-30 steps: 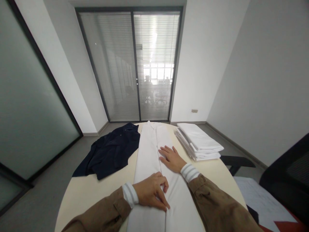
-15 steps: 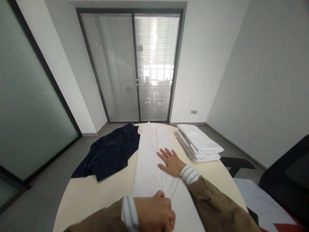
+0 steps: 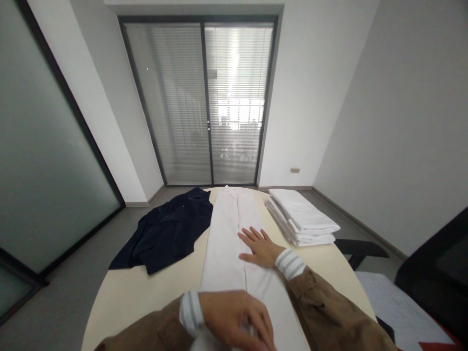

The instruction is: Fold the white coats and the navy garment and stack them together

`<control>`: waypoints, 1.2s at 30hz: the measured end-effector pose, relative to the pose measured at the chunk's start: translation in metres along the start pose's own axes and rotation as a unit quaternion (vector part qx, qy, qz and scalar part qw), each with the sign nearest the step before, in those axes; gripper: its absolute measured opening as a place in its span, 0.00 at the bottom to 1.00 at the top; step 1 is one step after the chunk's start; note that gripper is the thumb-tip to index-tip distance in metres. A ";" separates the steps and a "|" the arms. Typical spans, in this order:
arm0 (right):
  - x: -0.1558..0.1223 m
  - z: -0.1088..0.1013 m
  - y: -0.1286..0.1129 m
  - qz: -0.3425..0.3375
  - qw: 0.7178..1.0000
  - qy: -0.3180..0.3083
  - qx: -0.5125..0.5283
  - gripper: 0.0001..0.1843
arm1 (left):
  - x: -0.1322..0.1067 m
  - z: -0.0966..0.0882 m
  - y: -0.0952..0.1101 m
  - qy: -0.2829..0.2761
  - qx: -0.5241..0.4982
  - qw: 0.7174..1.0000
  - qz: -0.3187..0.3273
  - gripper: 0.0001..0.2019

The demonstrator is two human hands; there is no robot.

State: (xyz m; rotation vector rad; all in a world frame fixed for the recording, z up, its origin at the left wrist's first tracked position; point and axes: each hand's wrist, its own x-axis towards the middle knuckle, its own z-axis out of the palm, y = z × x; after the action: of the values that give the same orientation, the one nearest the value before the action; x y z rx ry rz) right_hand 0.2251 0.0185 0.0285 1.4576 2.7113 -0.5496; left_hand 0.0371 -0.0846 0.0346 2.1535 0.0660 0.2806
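A round cream table (image 3: 142,292) fills the near part of the room, its rim curving away on both sides. Nearest, the left hand (image 3: 237,317) bends over the near part of the white garment (image 3: 224,253), fingers curled and blurred; whether they grip cloth cannot be told. Beyond it, the right hand (image 3: 259,249) lies palm down on the garment, fingers spread, grasping nothing. Past the table's right edge are a pale sheet (image 3: 395,302) and a black chair (image 3: 435,268), its armrest close to the rim. A dark navy garment (image 3: 168,231) lies to the left, meeting or nearly meeting the white one farther up; a folded white stack (image 3: 303,214) sits right, against the rim. Bare tabletop shows as a wedge on the left and a narrow strip before the stack. The white garment's long axis runs straight away, its narrower end reaching the far rim, toward the blinded glass door (image 3: 175,107).
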 end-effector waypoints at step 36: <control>0.051 0.016 0.061 0.162 0.899 0.378 0.154 0.25 | -0.045 -0.122 -0.119 0.562 0.165 0.717 -0.378 0.14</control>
State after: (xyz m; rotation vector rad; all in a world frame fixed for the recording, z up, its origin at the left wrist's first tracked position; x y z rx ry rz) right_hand 0.2440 0.0850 -0.0141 2.6148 2.8365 -0.4749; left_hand -0.0276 0.0747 -0.0057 1.7494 1.7481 1.0934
